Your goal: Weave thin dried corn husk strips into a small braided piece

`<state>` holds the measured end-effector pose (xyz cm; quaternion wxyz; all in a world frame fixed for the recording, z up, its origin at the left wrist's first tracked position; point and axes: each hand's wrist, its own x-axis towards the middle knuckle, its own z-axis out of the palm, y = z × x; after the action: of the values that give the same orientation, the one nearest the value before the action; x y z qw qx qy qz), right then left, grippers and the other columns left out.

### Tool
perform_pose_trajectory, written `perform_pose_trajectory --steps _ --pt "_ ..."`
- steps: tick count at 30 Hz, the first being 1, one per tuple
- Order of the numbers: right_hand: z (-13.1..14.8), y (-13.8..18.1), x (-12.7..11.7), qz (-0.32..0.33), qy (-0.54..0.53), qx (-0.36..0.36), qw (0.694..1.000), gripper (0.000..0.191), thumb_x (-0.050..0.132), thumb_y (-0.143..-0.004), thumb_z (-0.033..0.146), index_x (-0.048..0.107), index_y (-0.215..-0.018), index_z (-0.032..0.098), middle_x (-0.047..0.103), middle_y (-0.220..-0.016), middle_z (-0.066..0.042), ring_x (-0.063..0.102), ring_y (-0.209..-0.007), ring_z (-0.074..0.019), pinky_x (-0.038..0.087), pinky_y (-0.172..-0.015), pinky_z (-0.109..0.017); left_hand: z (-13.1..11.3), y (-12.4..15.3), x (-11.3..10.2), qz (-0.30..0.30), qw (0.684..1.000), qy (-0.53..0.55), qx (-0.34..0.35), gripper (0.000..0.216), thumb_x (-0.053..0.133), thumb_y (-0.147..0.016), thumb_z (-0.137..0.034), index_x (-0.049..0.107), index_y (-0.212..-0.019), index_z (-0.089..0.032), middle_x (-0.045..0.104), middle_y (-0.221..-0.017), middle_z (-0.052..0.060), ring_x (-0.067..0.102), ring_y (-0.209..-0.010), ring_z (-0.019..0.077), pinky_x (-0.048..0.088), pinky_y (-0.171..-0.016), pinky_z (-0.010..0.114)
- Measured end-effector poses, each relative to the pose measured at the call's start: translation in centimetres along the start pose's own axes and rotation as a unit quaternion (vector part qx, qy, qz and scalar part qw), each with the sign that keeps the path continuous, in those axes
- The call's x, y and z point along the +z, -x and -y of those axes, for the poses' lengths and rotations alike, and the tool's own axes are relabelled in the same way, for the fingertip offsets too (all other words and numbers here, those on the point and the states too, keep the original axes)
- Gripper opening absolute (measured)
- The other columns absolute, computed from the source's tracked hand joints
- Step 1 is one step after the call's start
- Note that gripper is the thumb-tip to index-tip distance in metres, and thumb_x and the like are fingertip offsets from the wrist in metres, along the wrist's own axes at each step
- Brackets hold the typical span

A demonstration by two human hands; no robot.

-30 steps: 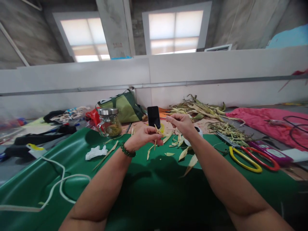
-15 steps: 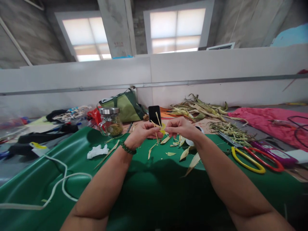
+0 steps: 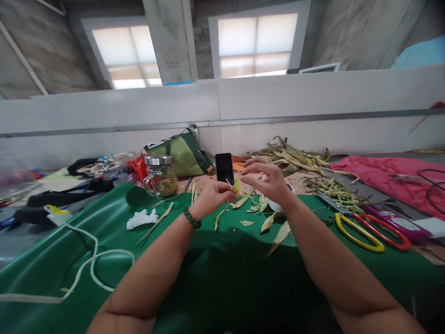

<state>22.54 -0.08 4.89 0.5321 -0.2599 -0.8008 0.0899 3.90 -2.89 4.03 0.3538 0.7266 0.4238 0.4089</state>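
Between the thumb and fingers of my left hand [image 3: 213, 198] is pinched a small piece of pale yellow corn husk [image 3: 233, 186], partly hidden by the fingers. My right hand [image 3: 267, 180] is off it, a little to the right, with the fingers spread and nothing visible in them. Below both hands, loose dried husk scraps [image 3: 267, 223] lie on the green mat [image 3: 222, 287]. A dark phone [image 3: 224, 167] stands upright just behind my left hand. Part of a white round thing [image 3: 275, 205] shows under my right wrist.
Left are a lidded glass jar [image 3: 162, 181], crumpled white tissue [image 3: 142, 219] and a white cord [image 3: 93, 260]. A green bag [image 3: 182, 150] stands behind. Right lie large red-and-yellow scissors [image 3: 368, 232], a purple box [image 3: 396, 220], a husk pile [image 3: 295, 155] and pink cloth [image 3: 382, 174].
My right hand has let go of the yellow husk piece, lifted slightly to the right and spread its fingers. My left hand has turned and still pinches the piece.
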Motion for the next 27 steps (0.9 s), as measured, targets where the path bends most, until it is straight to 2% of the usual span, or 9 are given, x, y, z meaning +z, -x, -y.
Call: perform_pose_trajectory --steps 2,6,9,14,17,20,23,25,27 --pt "0.0 0.3 0.6 0.019 0.058 -0.047 0.997 0.017 0.072 -0.075 0.035 0.071 -0.082 0.019 0.064 -0.109 -0.011 0.055 -0.109 -0.0263 0.042 -0.096 -0.044 0.1 0.0 0.7 -0.003 0.999 -0.053 0.012 0.015 0.058 -0.068 -0.008 0.07 -0.061 -0.013 0.069 -0.059 0.001 0.063 -0.06 0.0144 0.048 -0.058 0.022" --pt "-0.2 0.5 1.3 0.103 0.084 -0.046 0.99 0.009 0.068 -0.078 0.025 0.07 -0.071 0.02 0.063 -0.116 -0.01 0.055 -0.11 -0.026 0.043 -0.095 -0.046 0.2 0.1 1.3 0.009 0.996 -0.091 0.019 0.019 0.056 -0.067 -0.006 0.072 -0.065 -0.014 0.069 -0.06 0.0 0.063 -0.062 0.0149 0.048 -0.061 0.023" --pt "-0.2 0.5 1.2 0.113 0.055 -0.041 0.991 0.01 0.066 -0.079 0.021 0.07 -0.069 0.02 0.063 -0.117 -0.009 0.055 -0.112 -0.0245 0.042 -0.096 -0.046 0.1 0.2 1.4 0.036 0.996 -0.077 0.018 0.016 0.059 -0.066 -0.008 0.073 -0.068 -0.015 0.069 -0.061 0.0 0.063 -0.062 0.0148 0.049 -0.061 0.023" --pt "0.1 0.6 1.4 0.103 -0.025 -0.011 0.994 0.011 0.064 -0.078 0.018 0.068 -0.068 0.018 0.064 -0.114 -0.009 0.058 -0.109 -0.0222 0.044 -0.094 -0.041 0.1 0.5 1.9 0.118 0.991 -0.05 -0.034 0.014 0.059 -0.065 -0.008 0.069 -0.058 -0.014 0.068 -0.058 0.001 0.063 -0.059 0.0145 0.05 -0.06 0.023" --pt "-0.1 0.4 1.8 0.068 -0.084 0.024 0.994 0.009 0.065 -0.077 0.02 0.067 -0.069 0.017 0.066 -0.106 -0.009 0.061 -0.1 -0.0201 0.046 -0.089 -0.036 0.0 0.5 1.8 0.15 0.988 -0.02 -0.037 0.014 0.057 -0.064 -0.008 0.07 -0.06 -0.014 0.07 -0.063 0.003 0.063 -0.061 0.0141 0.049 -0.059 0.022" --pt "-0.3 0.1 1.7 0.037 -0.126 0.107 0.986 0.017 0.065 -0.077 0.033 0.067 -0.074 0.016 0.066 -0.083 -0.006 0.061 -0.078 -0.0161 0.048 -0.069 -0.029 0.1 0.3 1.2 0.156 0.987 0.018 -0.024 0.012 0.059 -0.067 -0.015 0.071 -0.064 -0.013 0.071 -0.066 0.004 0.06 -0.059 0.0127 0.046 -0.055 0.021" --pt "-0.3 -0.1 1.2 0.101 -0.159 0.211 0.959 0.032 0.063 -0.075 0.046 0.065 -0.081 0.015 0.056 -0.061 0.001 0.048 -0.053 -0.0099 0.037 -0.049 -0.024 0.3 0.1 0.7 0.136 0.99 0.035 -0.015 0.015 0.062 -0.069 -0.024 0.069 -0.063 -0.012 0.07 -0.066 0.005 0.06 -0.059 0.0129 0.046 -0.055 0.021" --pt "-0.1 -0.1 0.9 0.167 -0.187 0.23 0.94 0.034 0.065 -0.072 0.048 0.063 -0.075 0.014 0.052 -0.056 0.003 0.041 -0.048 -0.0074 0.032 -0.045 -0.022 0.4 0.1 0.6 0.126 0.991 0.033 -0.011 0.014 0.063 -0.068 -0.024 0.069 -0.061 -0.013 0.071 -0.069 0.005 0.062 -0.063 0.0139 0.047 -0.057 0.022" --pt "0.0 0.0 0.8 0.194 -0.205 0.22 0.934 0.034 0.066 -0.071 0.048 0.059 -0.065 0.015 0.051 -0.054 0.003 0.04 -0.048 -0.0066 0.03 -0.045 -0.021 0.3 0.1 0.7 0.119 0.992 0.029 -0.006 0.012 0.064 -0.067 -0.022 0.069 -0.061 -0.013 0.071 -0.071 0.005 0.063 -0.066 0.0145 0.048 -0.061 0.022"
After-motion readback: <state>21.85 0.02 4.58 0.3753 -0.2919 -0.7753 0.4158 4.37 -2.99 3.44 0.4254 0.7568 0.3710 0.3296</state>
